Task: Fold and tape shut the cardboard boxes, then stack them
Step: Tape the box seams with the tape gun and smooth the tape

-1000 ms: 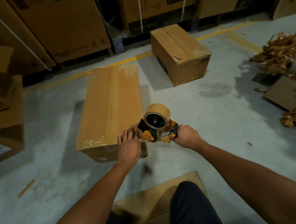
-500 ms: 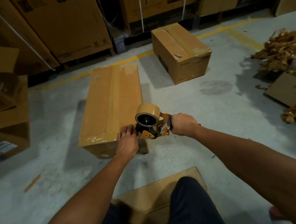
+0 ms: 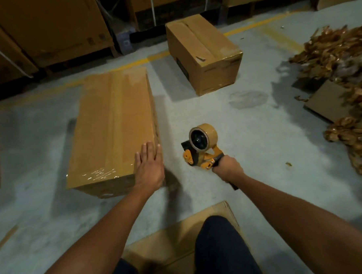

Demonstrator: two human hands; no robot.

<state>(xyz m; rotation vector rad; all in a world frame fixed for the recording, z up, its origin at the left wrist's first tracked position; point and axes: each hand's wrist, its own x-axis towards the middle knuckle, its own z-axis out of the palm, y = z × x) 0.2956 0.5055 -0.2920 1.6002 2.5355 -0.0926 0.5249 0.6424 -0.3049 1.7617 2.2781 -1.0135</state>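
Note:
A long flat cardboard box [image 3: 110, 128] lies on the concrete floor, its top seam and near end covered with shiny tape. My left hand [image 3: 149, 166] rests flat with straight fingers on the box's near right corner. My right hand [image 3: 227, 170] grips the handle of an orange tape dispenser [image 3: 201, 146] carrying a brown tape roll, held above the floor to the right of the box and apart from it. A second, taped box [image 3: 203, 52] stands farther back on the floor.
Large cartons [image 3: 44, 28] line the back wall behind a yellow floor line [image 3: 130, 64]. A heap of crumpled brown tape and paper [image 3: 344, 69] with a flat cardboard piece [image 3: 327, 102] lies at right. Flattened cardboard [image 3: 177, 241] is under my legs.
My right hand pulled the tape dispenser off the box's near end and out to the right. My left hand slid to the box's right corner and flattened there.

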